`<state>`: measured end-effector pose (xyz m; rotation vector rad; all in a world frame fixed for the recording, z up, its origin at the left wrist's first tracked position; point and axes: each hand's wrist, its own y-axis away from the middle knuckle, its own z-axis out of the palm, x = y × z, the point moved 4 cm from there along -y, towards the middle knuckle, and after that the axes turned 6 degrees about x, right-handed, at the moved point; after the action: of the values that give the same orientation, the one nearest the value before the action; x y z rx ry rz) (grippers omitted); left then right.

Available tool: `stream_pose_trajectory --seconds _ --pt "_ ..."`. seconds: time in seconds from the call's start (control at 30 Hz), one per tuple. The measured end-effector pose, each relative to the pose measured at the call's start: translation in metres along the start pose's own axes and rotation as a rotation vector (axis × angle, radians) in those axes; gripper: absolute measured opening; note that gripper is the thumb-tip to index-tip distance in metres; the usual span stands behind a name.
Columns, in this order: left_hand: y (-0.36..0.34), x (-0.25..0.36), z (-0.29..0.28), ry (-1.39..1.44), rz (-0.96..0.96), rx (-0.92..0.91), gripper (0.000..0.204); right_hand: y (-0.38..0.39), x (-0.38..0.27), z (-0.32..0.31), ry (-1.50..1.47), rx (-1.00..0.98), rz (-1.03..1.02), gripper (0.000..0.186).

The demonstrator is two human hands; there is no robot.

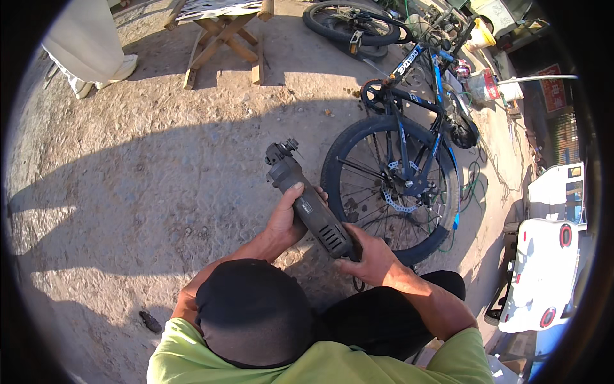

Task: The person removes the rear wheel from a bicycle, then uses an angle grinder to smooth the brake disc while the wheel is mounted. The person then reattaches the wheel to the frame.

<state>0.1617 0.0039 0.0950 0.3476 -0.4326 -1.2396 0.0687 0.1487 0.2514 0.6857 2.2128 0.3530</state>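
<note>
A dark grey angle grinder is held in both hands, slanting from upper left to lower right. My left hand wraps its body below the gear head, thumb on top and fingertips showing on the far side. My right hand grips the vented rear end, its thumb low by the dark cord. The metal head of the grinder points away from me; whether a disc is fitted on it, I cannot tell. Just right of the grinder lies a bicycle wheel with a black tyre and a brake disc.
The wheel belongs to a black and blue bicycle lying on the rough ground. Another wheel lies beyond. A wooden folding stool and a person's pale trouser leg are far left. Thin cables and a white vehicle are on the right.
</note>
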Motion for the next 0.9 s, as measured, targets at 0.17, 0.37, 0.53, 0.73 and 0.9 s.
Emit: stream_pose_trajectory --seconds 0.17,0.37,0.53,0.73,0.9 --pt "-0.005 0.000 0.000 0.065 0.012 0.068 0.052 -0.001 0.005 -0.004 -0.047 -0.019 0.023 0.073" --pt "-0.008 0.003 -0.007 0.064 0.019 0.085 0.053 -0.008 0.002 0.000 -0.057 -0.009 0.069 0.068" --pt "-0.008 0.002 -0.007 0.100 0.024 0.121 0.049 -0.009 0.004 0.000 0.001 0.010 0.038 0.067" --pt "-0.007 0.003 -0.009 0.093 0.034 0.136 0.048 -0.008 -0.004 0.000 0.093 0.053 -0.021 0.072" --pt "-0.010 0.000 -0.011 0.097 0.044 0.137 0.050 -0.009 0.007 0.003 -0.056 0.083 -0.009 0.070"
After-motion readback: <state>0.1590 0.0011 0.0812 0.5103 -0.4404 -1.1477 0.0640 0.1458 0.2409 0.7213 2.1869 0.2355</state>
